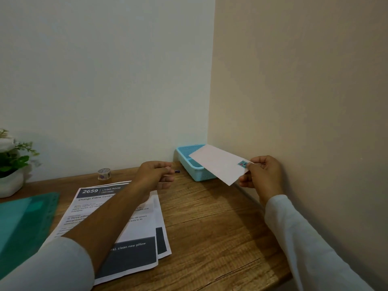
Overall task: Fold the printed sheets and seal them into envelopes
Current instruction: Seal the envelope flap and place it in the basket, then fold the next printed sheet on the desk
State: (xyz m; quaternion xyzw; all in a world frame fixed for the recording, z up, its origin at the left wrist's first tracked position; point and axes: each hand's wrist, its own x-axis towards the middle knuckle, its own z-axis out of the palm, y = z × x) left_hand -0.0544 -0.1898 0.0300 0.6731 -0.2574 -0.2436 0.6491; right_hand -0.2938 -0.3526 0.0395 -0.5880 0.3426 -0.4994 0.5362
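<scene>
Two printed sheets (142, 229) lie overlapped and flat on the wooden bench (210, 227), unfolded, the top one headed "2659 LIVING ROOM" with a dark band across its near end. From the sheets, at about two o'clock, the right hand (262, 175) holds a white envelope (218, 163) in the air close to the beige wall; its thumb lies on top of the near corner and its fingers (245, 182) curl underneath, pinching the paper. The envelope tilts up and away toward eleven o'clock from that hand, its far end over a light blue mesh basket (196, 174) that stands in the corner of the bench. A small coloured sticker (243, 164) shows on the envelope just beside the thumb. The left hand (155, 175) hangs above the far edge of the sheets, fingers loosely curled with nothing in them, its forearm crossing the pages. A small purple object (177, 171) lies on the bench between that hand and the basket; what it is cannot be told. A roll of patterned tape (104, 173) stands at twelve o'clock from the sheets, near the white wall. At nine o'clock lies a green plastic folder (23, 223), and at about ten o'clock stands a white pot of leaves and flowers (10, 164).
</scene>
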